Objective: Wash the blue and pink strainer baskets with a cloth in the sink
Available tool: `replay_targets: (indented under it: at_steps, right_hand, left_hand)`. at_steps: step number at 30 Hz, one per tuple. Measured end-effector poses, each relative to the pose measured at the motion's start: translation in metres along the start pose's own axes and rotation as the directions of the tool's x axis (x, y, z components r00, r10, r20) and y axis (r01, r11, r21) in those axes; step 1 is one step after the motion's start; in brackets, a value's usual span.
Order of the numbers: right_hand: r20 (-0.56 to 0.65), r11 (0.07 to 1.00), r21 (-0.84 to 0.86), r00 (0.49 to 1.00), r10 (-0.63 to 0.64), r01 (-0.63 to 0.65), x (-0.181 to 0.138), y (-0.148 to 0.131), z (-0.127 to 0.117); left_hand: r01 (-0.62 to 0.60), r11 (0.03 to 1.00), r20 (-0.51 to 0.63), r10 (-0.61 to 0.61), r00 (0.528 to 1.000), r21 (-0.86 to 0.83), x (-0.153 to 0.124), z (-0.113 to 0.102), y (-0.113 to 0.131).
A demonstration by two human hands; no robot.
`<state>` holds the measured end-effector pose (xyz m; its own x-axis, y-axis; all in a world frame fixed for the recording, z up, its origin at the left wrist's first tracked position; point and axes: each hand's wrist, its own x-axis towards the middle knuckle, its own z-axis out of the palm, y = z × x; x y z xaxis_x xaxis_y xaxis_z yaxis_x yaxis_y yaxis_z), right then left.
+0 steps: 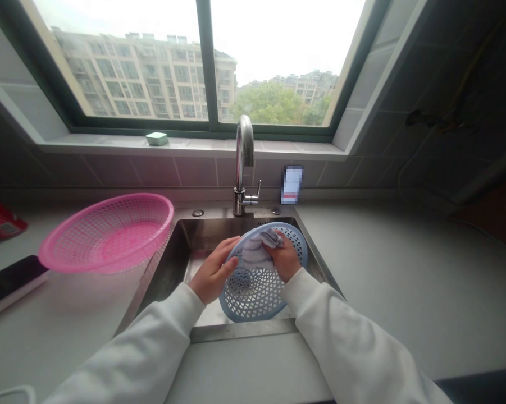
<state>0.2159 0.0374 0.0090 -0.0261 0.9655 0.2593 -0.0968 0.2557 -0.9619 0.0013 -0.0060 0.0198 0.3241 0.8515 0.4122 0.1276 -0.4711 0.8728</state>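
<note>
A blue plastic colander [256, 297] is held tilted over the steel sink [179, 241], its perforated inside facing me. My left hand [214, 270] grips the colander's left rim, with the thumb on the inner side and the fingers behind. In my right hand [286, 259] is a bunched white and grey cloth [255, 252], pressed against the inside of the colander near its upper rim. The fingertips of the right hand are partly hidden by the cloth.
Behind the sink stands a chrome faucet [244, 146]. A pink plastic basket [109, 233] leans at the sink's left edge, near a dark-topped box [10, 283] and a red can [2, 220]. A phone [292, 185] rests against the wall; a green soap-like block [156, 138] lies on the sill.
</note>
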Motion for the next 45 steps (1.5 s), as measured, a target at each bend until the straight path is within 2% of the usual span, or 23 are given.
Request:
replay_targets:
  at_steps: [2,5,7,9,13,15,18,20,22,25,27,31,33,35,38,39,40,42,44,45]
  right_hand:
    - [-0.002,1.0,0.002,1.0,0.02,-0.02,-0.001,-0.001,0.001]
    - [0.178,0.997,-0.058,0.983,-0.036,0.047,-0.007,-0.001,0.007]
    - [0.257,0.992,-0.077,0.964,-0.073,0.096,-0.009,0.0,0.009]
    - [0.224,0.993,-0.068,0.971,-0.078,0.095,-0.007,0.001,0.007]
    - [0.011,1.0,-0.007,1.0,-0.01,0.01,0.0,0.002,0.001]
    - [0.043,1.0,-0.01,0.999,-0.007,0.007,-0.001,0.002,0.003]
    - [0.215,0.994,-0.075,0.975,-0.062,0.079,-0.006,0.001,0.009]
    - [0.255,0.991,-0.092,0.964,-0.074,0.101,-0.007,0.002,0.009]
    - [0.197,0.995,-0.066,0.979,-0.06,0.074,-0.003,0.003,0.005]
    - [0.027,0.999,-0.028,0.999,-0.02,0.021,0.003,0.003,-0.002]
    - [-0.003,1.0,-0.019,1.0,0.01,-0.01,0.002,0.003,-0.001]
    - [0.212,0.997,-0.065,0.977,-0.02,0.034,-0.006,0.002,0.01]
    - [0.261,0.996,-0.076,0.965,-0.033,0.055,-0.007,0.001,0.011]
    - [0.156,0.998,-0.051,0.988,-0.013,0.021,-0.003,0.0,0.006]
    - [-0.108,1.0,0.01,0.994,0.022,-0.021,0.002,-0.003,-0.001]
    - [-0.124,1.0,0.018,0.992,0.024,-0.022,0.003,-0.004,-0.001]
    - [-0.088,1.0,0.016,0.996,0.022,-0.021,0.002,-0.004,0.0]
    - [0.075,1.0,-0.013,0.997,0.011,-0.01,-0.002,-0.006,0.006]
    - [0.242,0.997,-0.068,0.97,-0.013,0.03,-0.007,-0.008,0.012]
    - [0.284,0.995,-0.087,0.959,-0.021,0.047,-0.008,-0.009,0.013]
  left_hand:
    - [0.008,1.0,0.006,-0.008,1.0,-0.001,0.0,0.001,0.0]
    - [0.011,1.0,0.032,-0.012,0.999,0.019,-0.001,0.003,-0.002]
    - [0.001,0.999,0.05,-0.003,0.999,0.04,-0.001,0.003,-0.003]
    - [-0.012,0.999,0.051,0.009,0.999,0.053,-0.001,0.002,-0.004]
    - [-0.022,0.998,0.028,0.02,0.999,0.059,0.001,0.001,-0.003]
    - [-0.009,0.998,0.039,0.006,0.999,0.063,0.001,0.003,-0.002]
    - [0.007,0.997,0.062,-0.012,0.998,0.08,0.0,0.004,-0.002]
    - [0.001,0.996,0.066,-0.007,0.998,0.088,-0.001,0.003,-0.003]
    - [-0.01,0.997,0.046,0.006,0.999,0.082,-0.001,0.001,-0.004]
    - [-0.008,0.998,0.007,0.007,1.0,0.057,-0.001,0.002,-0.004]
    - [0.001,0.999,0.008,-0.001,1.0,0.042,0.0,0.004,-0.004]
    - [0.0,0.999,0.023,-0.002,1.0,0.051,0.0,0.006,-0.002]
    - [-0.014,0.998,0.03,0.012,0.999,0.068,0.0,0.004,-0.002]
    - [-0.029,0.997,0.024,0.028,0.999,0.074,0.0,0.002,-0.002]
    - [-0.036,0.997,-0.004,0.036,0.999,0.066,0.001,0.002,-0.001]
    - [-0.033,0.998,-0.004,0.033,0.999,0.062,0.001,0.003,-0.001]
    - [-0.028,0.998,0.0,0.028,1.0,0.059,0.001,0.004,-0.001]
    - [-0.018,0.998,0.015,0.017,1.0,0.054,0.0,0.005,-0.002]
    - [-0.02,0.998,0.046,0.017,0.999,0.057,-0.001,0.004,-0.003]
    - [-0.024,0.998,0.063,0.02,0.998,0.063,-0.001,0.003,-0.003]
